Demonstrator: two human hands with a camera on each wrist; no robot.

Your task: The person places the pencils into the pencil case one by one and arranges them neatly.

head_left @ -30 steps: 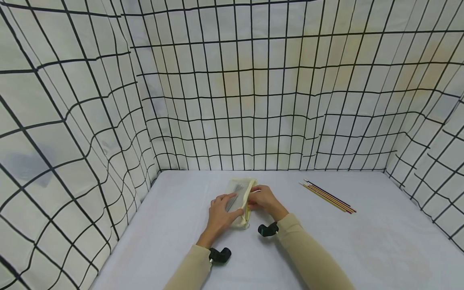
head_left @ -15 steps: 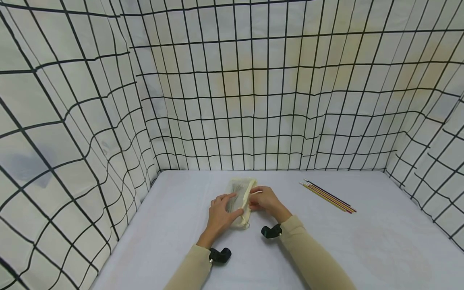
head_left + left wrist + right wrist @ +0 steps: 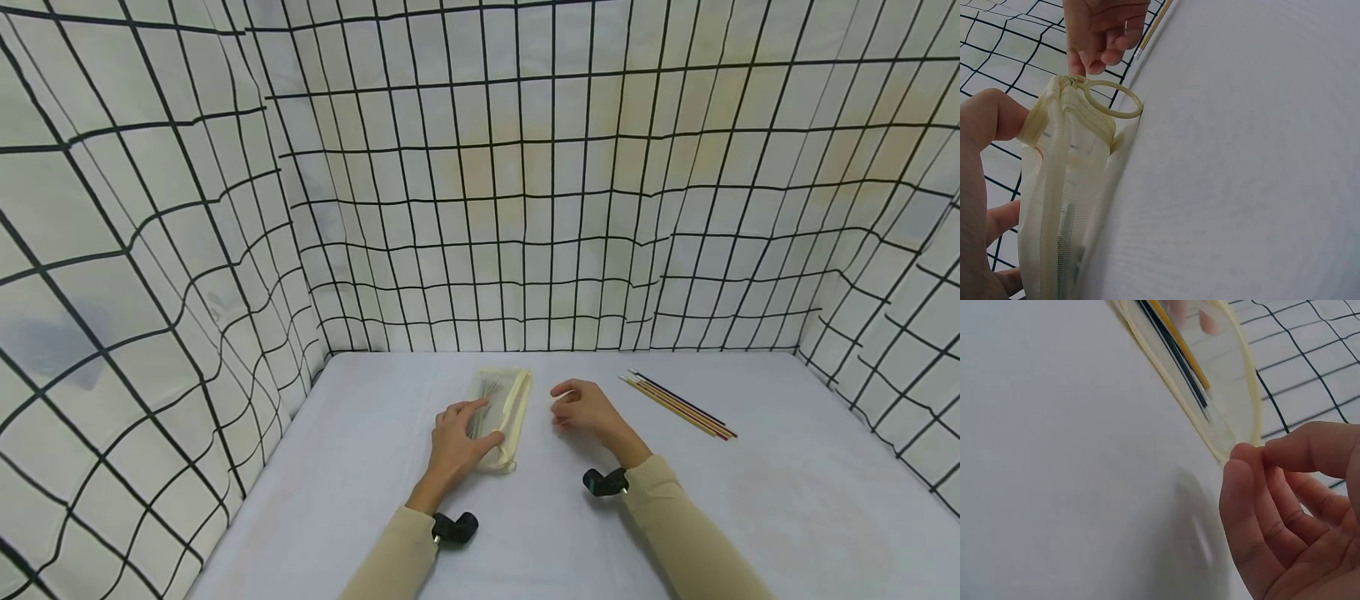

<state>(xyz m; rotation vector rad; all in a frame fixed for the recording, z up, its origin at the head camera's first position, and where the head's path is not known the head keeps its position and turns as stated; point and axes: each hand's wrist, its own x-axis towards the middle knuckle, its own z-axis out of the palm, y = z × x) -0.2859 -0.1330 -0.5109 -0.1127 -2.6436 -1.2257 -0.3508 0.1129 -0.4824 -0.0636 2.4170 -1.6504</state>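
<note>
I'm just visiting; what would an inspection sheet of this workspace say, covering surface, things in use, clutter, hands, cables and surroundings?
Surface: white table, looks flat.
Things in use: pale mesh pouch with thin rods inside; coloured rods lie on the table to its right.
Clutter: nothing seen.
Hands: left hand holds the pouch; right hand apart from it, loosely curled, nothing visibly held.
Cables: nothing seen.
Surroundings: white walls with black grid lines; black devices at both wrists.
</note>
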